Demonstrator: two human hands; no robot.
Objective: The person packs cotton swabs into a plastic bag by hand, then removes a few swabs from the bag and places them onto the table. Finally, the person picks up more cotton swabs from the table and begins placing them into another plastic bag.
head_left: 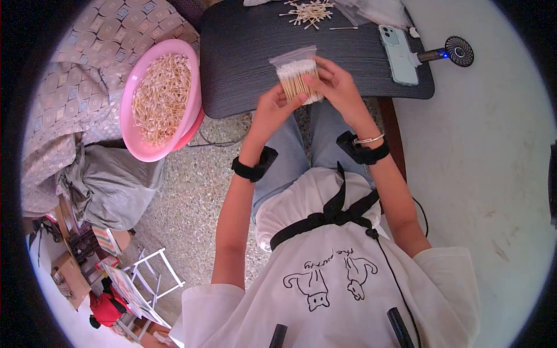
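Note:
A clear zip bag packed with cotton swabs [295, 86] is held upright between both hands at the near edge of the black table. My left hand [272, 111] grips its lower left side, with the thumb across the front. On the right side, my right hand [339, 90] closes round the bag, thumb pressed on the front and fingers behind. White swab tips fill the top of the bag, below its flat, see-through upper strip. The fingers behind the bag are partly hidden. Farther back on the table lies a loose pile of cotton swabs [310, 13].
A pink basin [129, 110] heaped with swabs stands left of the black table [243, 64]. A phone [400, 58] and small fan [458, 51] are at the right edge. Clear plastic bags [377, 11] lie at the back. A white frame [156, 272] stands lower left.

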